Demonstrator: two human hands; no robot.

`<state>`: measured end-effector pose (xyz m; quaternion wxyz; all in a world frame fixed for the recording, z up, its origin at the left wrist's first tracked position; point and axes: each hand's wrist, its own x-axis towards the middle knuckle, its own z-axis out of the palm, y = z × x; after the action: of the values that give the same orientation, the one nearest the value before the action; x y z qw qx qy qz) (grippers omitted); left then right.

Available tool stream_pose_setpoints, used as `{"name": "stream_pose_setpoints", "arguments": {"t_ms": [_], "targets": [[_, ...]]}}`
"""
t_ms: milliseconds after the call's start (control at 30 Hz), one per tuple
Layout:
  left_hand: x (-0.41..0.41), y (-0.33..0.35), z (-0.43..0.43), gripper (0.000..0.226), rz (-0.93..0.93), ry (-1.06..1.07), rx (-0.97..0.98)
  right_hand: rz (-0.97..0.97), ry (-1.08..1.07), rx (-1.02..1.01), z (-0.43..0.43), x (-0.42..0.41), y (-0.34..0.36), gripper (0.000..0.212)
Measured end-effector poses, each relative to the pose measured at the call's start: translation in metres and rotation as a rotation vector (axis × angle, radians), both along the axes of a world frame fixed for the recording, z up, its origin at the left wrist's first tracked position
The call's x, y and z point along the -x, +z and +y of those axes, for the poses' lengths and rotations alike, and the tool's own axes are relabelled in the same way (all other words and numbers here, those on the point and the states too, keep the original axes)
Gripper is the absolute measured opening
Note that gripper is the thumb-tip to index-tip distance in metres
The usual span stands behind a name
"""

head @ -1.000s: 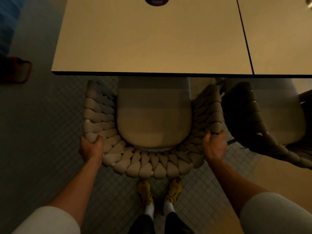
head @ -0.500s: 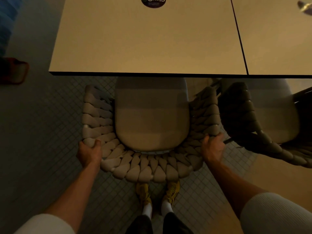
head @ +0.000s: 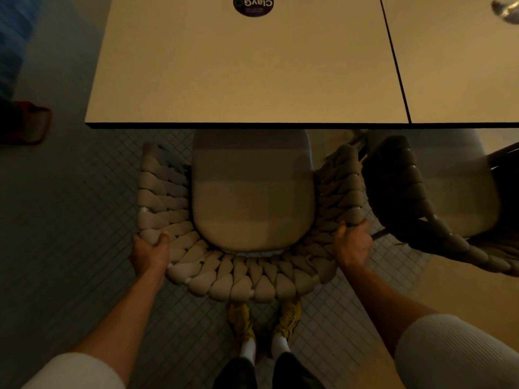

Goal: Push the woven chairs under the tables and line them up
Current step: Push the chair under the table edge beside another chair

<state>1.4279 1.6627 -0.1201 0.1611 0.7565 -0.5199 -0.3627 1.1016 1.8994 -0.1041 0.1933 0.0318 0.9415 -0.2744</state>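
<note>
A beige woven chair [head: 238, 279] with a smooth seat cushion stands right below me, its front tucked under the edge of a pale table [head: 247, 68]. My left hand [head: 150, 252] grips the left rear corner of the chair's woven back. My right hand [head: 352, 245] grips the right rear corner. A second, darker woven chair [head: 421, 197] stands askew to the right, partly under the neighbouring table [head: 460, 66], close to the first chair's right arm.
A round dark sticker [head: 253, 4] sits on the table's far side. The floor is small grey tiles [head: 84, 220]. A red-edged object [head: 26, 123] lies at the far left. My yellow shoes [head: 264, 321] stand just behind the chair.
The chair and both hands have stayed nearly in place against the table edge; my view shifted slightly, and both hands slid a little along the woven back.
</note>
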Motion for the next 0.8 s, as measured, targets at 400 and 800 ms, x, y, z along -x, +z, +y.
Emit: {"name": "stream_pose_setpoints", "arguments": {"t_ms": [400,800], "targets": [[-0.001,-0.002,0.002,0.068,-0.044,0.018,-0.013,0.005,0.029,0.021,0.005,-0.001,0.002,0.044],[-0.006,0.008,0.005,0.076,0.034,0.104,0.023,0.014,0.003,0.037,0.005,-0.004,0.013,0.064]]}}
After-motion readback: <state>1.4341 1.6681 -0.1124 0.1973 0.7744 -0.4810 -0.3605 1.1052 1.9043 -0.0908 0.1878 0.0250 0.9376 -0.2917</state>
